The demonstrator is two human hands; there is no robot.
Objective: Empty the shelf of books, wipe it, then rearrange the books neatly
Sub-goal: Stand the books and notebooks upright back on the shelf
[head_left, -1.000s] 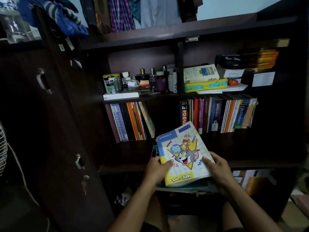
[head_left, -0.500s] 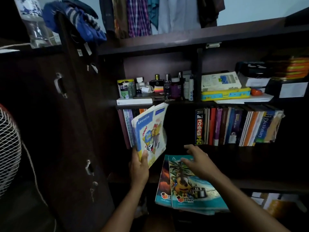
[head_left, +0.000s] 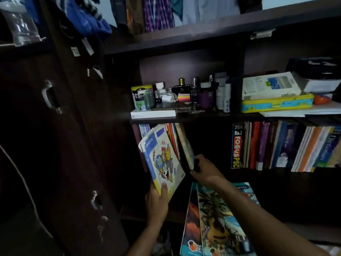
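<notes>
My left hand (head_left: 156, 202) grips the bottom edge of a cartoon-cover exercise book (head_left: 162, 157), held upright in front of the left row of books (head_left: 171, 133) on the dark shelf (head_left: 276, 174). My right hand (head_left: 204, 169) reaches to the leaning book (head_left: 185, 146) at the end of that row, fingers curled at its lower edge. Below my right forearm lie flat books with a guitar cover (head_left: 217, 224), hanging over the shelf's front. A second row of upright books (head_left: 284, 145) stands at the right.
The shelf above holds a tin (head_left: 142, 97), bottles (head_left: 204, 95), a white box (head_left: 153, 113) and a yellow case (head_left: 276, 104) under a carton. Dark cupboard doors with handles (head_left: 48, 97) stand at the left. Clothes (head_left: 158, 13) hang on top.
My left hand has lifted the cartoon book off the flat pile and stood it up by the left row. My right hand has gone from the pile to the leaning book.
</notes>
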